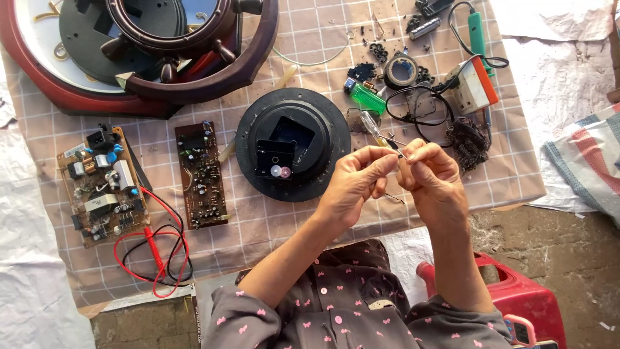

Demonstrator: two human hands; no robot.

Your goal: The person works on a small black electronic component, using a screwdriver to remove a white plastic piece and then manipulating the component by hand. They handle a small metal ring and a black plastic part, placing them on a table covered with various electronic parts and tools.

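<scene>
My left hand [354, 184] and my right hand [433, 176] meet above the checked cloth [271, 220], fingertips pinched together around a small screwdriver [378, 132] with a clear yellowish handle that points up and away. A thin metal part seems to be pinched at the tip between both hands; it is too small to name. Just left of my hands lies a round black clock back [292, 143] with a square movement housing and two small pinkish discs [280, 171] on it.
Two circuit boards [102, 187] [201, 174] lie at the left with red and black probe leads [158, 255]. A dark red round clock frame [148, 52] fills the top left. A green lighter [368, 98], tape roll [401, 70], power strip [476, 84] and green-handled tool [476, 32] sit beyond my hands. A red stool [523, 297] stands lower right.
</scene>
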